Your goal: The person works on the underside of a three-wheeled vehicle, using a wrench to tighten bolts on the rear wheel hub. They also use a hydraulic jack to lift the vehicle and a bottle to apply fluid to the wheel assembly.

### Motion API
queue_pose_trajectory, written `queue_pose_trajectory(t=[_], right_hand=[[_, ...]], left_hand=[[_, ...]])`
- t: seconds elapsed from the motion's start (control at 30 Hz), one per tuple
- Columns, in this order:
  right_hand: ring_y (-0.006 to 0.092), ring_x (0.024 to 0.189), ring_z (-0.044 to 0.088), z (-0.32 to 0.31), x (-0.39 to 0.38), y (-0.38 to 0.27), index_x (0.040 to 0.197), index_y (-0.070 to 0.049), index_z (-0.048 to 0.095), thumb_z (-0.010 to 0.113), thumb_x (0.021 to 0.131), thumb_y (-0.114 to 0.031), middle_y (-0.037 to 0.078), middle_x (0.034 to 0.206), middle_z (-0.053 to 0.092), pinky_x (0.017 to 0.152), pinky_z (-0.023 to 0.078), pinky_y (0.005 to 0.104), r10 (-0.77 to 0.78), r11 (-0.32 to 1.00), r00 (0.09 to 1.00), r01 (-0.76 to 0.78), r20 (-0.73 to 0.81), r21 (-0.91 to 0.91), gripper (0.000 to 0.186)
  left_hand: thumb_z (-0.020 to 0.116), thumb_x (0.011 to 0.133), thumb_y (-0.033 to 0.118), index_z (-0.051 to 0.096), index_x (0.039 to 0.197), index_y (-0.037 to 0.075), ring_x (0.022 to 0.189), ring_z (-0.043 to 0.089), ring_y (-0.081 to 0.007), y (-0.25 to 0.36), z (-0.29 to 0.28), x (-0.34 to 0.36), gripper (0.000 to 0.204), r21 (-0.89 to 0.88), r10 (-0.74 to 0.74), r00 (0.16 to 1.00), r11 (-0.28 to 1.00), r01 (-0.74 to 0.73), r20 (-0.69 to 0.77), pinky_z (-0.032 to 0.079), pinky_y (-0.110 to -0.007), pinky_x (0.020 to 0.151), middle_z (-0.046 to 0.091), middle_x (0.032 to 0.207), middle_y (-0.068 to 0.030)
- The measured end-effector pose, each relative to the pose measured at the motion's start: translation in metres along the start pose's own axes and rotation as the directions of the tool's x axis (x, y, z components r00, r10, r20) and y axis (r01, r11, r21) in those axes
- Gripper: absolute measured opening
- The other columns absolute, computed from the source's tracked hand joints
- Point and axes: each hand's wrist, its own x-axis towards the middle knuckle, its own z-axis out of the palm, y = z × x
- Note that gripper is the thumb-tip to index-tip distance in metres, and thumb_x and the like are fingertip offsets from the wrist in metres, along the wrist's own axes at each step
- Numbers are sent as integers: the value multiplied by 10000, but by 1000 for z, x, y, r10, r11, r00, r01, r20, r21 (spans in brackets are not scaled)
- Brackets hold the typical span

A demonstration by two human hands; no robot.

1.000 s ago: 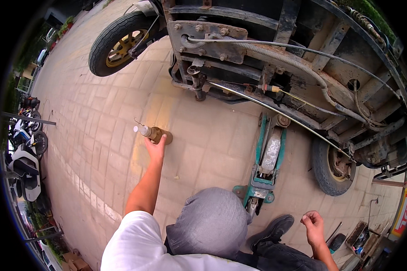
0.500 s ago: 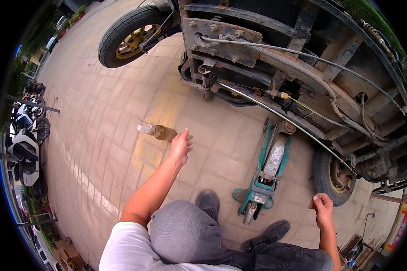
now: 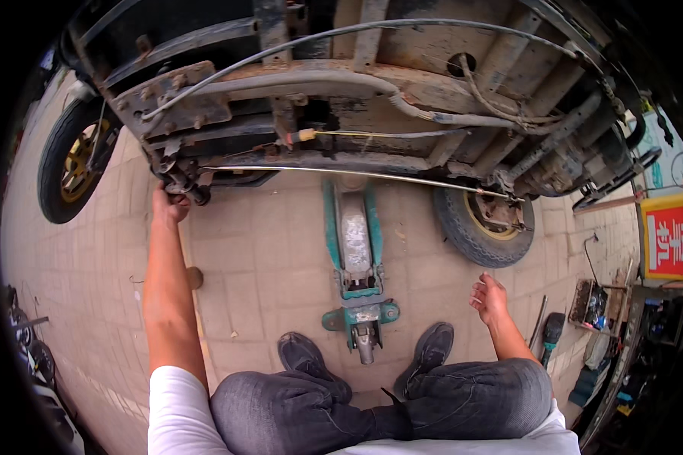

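Note:
My left hand (image 3: 173, 205) reaches up to a dark greasy metal joint (image 3: 180, 176) at the left end of the raised vehicle's front beam, its fingers curled around the lower part. From beside that joint a thin steel rod (image 3: 341, 174) runs right toward a wheel (image 3: 487, 227). My right hand (image 3: 489, 297) hangs below this wheel, holding nothing, with loosely bent fingers apart. A teal floor jack (image 3: 354, 250) stands between the hands, its far end under the vehicle. Behind my left forearm a brown bottle (image 3: 196, 277) is mostly hidden.
The vehicle's rusty underside (image 3: 402, 91) with hoses and cables spans the top. Another tyre (image 3: 76, 163) lies at the left. At the right are a teal and black power tool (image 3: 552, 334), a tray of tools (image 3: 592, 303) and a yellow-and-red sign (image 3: 669, 236). Paving covers the ground.
My left hand has gone from beside the bottle up to the metal joint and closed there. My right hand's fingers have loosened. The view has turned, bringing the jack to the middle.

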Motion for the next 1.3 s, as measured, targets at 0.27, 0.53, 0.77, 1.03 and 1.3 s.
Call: queue_pose_trajectory(t=[0.27, 0.53, 0.77, 1.03, 1.3], right_hand=[[305, 1203, 466, 45, 60, -2, 1421, -24, 243, 595, 753, -697, 215, 1335, 433, 1023, 337, 532, 87, 826, 957, -225, 277, 517, 1012], [365, 1149, 498, 40, 66, 3, 1406, -74, 275, 640, 716, -691, 238, 1331, 420, 991, 373, 524, 55, 841, 995, -91, 84, 533, 995], [389, 1169, 483, 33, 66, 1, 1410, -67, 269, 649, 724, -672, 256, 1326, 417, 984, 383, 521, 57, 840, 995, -91, 79, 536, 990], [375, 1140, 488, 35, 69, -3, 1370, -57, 336, 649, 733, -660, 230, 1292, 453, 979, 394, 506, 75, 821, 993, -115, 95, 559, 932], [311, 1114, 503, 50, 56, 0, 1238, -47, 480, 680, 758, -591, 167, 1188, 546, 1003, 375, 532, 86, 833, 982, -164, 169, 528, 753]], left_hand=[[395, 957, 298, 575, 828, 174, 399, 291, -73, 25, -30, 17, 254, -64, 98, 994, 993, -101, -40, 181, -217, 382, 532, 612, 57], [386, 971, 284, 483, 731, 171, 415, 251, -82, 5, -31, -23, 283, -42, 165, 985, 985, -167, -43, 166, -242, 415, 432, 560, 60], [373, 971, 292, 522, 779, 153, 444, 269, -92, -1, -38, -18, 280, -34, 173, 985, 984, -173, -6, 192, -253, 442, 456, 577, 49], [383, 972, 331, 529, 792, 152, 489, 313, -101, 8, -54, 3, 293, 12, 158, 987, 987, -158, 15, 224, -258, 456, 462, 605, 42], [494, 898, 563, 528, 853, 164, 543, 351, -98, 6, -44, -7, 403, 164, 20, 1000, 986, -22, 15, 261, -247, 488, 467, 668, 59]])
